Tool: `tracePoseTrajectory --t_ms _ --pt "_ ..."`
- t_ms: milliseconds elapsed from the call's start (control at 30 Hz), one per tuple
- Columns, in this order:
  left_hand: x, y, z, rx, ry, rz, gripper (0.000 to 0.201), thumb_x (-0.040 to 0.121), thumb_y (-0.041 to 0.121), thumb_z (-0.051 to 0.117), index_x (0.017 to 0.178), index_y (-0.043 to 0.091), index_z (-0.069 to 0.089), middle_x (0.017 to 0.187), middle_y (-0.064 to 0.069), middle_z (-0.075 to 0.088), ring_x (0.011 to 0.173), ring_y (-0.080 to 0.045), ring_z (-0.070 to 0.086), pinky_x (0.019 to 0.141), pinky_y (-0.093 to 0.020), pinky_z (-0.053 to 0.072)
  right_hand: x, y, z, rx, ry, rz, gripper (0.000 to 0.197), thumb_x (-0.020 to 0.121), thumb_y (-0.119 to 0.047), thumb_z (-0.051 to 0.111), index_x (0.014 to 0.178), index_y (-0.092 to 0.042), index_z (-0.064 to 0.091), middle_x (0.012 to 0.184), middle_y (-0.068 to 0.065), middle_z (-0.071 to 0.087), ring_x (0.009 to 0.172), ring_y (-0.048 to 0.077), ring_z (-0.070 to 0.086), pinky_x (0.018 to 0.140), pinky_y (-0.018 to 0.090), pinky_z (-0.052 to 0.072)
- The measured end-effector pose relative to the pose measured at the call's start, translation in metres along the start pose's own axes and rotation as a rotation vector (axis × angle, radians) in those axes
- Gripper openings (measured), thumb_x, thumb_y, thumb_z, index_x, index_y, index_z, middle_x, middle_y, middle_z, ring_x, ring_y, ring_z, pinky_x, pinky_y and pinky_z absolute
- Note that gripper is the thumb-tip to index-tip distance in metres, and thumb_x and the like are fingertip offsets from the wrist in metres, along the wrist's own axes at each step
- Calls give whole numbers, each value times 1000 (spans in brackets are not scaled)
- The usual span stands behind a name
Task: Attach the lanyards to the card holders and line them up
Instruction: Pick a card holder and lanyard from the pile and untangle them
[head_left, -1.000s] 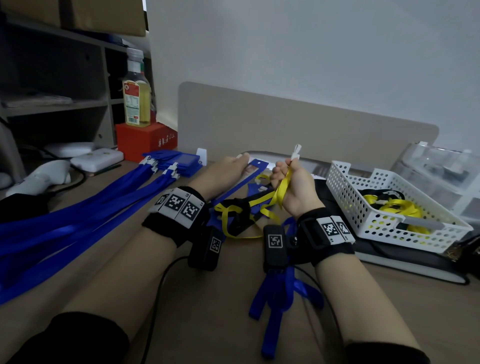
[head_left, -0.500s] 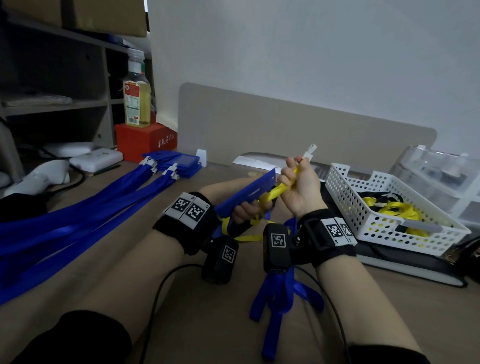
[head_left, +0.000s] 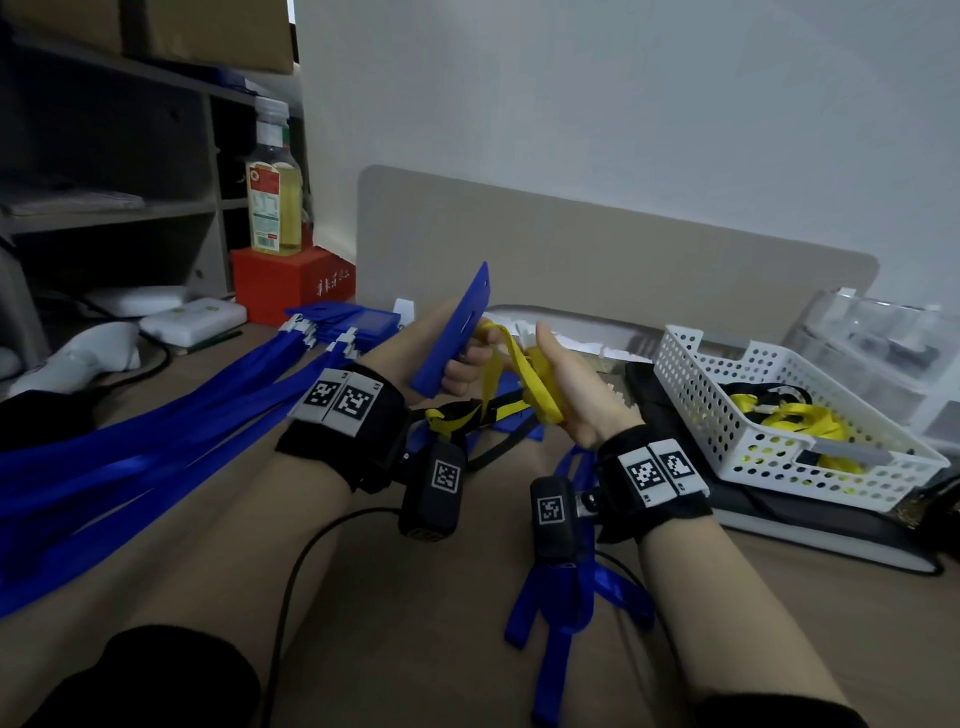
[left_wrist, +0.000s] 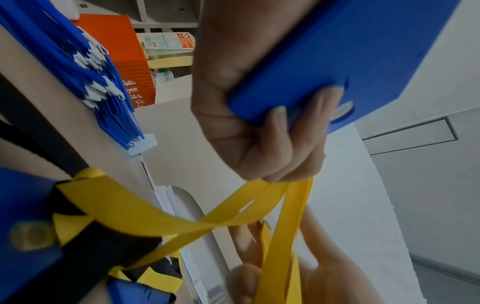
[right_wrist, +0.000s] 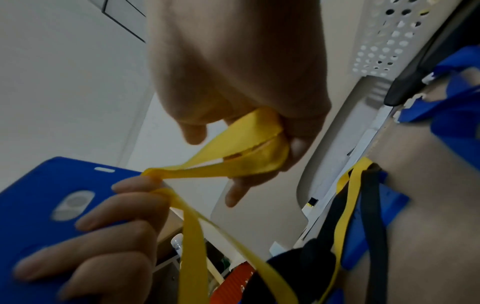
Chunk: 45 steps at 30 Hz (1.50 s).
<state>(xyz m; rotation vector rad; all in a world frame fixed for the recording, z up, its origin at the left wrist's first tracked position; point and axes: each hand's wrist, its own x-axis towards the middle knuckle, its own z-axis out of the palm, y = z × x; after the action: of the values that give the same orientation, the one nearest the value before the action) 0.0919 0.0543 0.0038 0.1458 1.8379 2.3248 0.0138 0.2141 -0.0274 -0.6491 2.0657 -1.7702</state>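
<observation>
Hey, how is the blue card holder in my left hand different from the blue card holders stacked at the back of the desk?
The card holder in the left hand is lifted off the desk and tilted up; the stacked card holders lie flat on the desk. The held one is alone, with a yellow lanyard running to it from the right hand; the stacked ones are grouped, with blue lanyards laid out from them. Both are blue.

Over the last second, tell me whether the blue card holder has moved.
Yes. The blue card holder, gripped by the left hand, has risen off the desk and tilted upright, now overlapping the beige partition behind it.
</observation>
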Motion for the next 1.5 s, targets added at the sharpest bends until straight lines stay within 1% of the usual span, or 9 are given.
tracePoseTrajectory --t_ms 100,167,300,533,767,933,1067,1233,1500 --pt "-2 -1 3 -46 -1 16 47 102 42 24 73 12 46 55 3 45 28 -4 33 36 -16 17 -9 -4 4 -39 -128 -35 60 96 -61 21 108 -23 65 78 -10 66 51 0 54 45 15 40" --pt "-3 -1 3 -71 -9 28 45 101 41 25 77 11 48 59 2 47 30 -3 33 37 -16 17 -12 -2 6 7 -210 -98 46 98 -53 28 104 -22 62 92 -4 67 56 0 59 44 13 41" --pt "-5 0 0 -129 54 41 48 102 41 26 74 10 50 56 2 48 29 -3 33 36 -15 19 -8 5 4 38 -270 -131 28 92 -29 60 112 -10 62 87 7 64 76 12 61 73 30 49" --pt "-7 8 -3 -147 135 85 57 102 46 25 68 12 56 45 5 39 28 -5 30 35 -14 20 -7 2 -2 57 -100 -115 12 92 -18 61 80 -14 61 55 -8 49 40 3 38 35 14 26" --pt "-13 16 3 -206 114 237 69 103 42 20 51 17 59 43 6 39 29 -4 30 37 -15 20 -5 -2 -7 127 -26 -181 15 91 -17 62 102 -7 65 68 -1 59 51 5 50 46 16 38" --pt "-16 20 3 -281 118 307 71 101 47 17 48 19 54 42 7 37 29 -4 31 36 -15 21 -1 4 -11 79 92 -147 24 89 -17 65 106 0 66 106 31 63 70 17 55 49 20 39" --pt "-17 21 3 -236 138 268 70 99 50 18 46 21 54 43 7 36 29 -4 30 38 -15 18 -1 2 -13 150 133 -87 15 94 -11 54 85 -13 66 65 6 48 47 7 41 41 17 28" --pt "-15 21 8 -135 164 165 73 100 52 18 46 20 55 42 7 36 28 -5 29 37 -14 18 -3 -4 -11 265 123 3 26 99 -12 38 89 -11 62 53 -5 43 37 4 28 37 16 21" --pt "-7 6 9 32 281 31 54 99 53 28 80 13 61 46 6 36 30 -4 26 36 -14 17 -6 -13 -22 850 42 162 36 101 -18 29 69 -13 46 38 -8 30 34 7 15 43 16 9"
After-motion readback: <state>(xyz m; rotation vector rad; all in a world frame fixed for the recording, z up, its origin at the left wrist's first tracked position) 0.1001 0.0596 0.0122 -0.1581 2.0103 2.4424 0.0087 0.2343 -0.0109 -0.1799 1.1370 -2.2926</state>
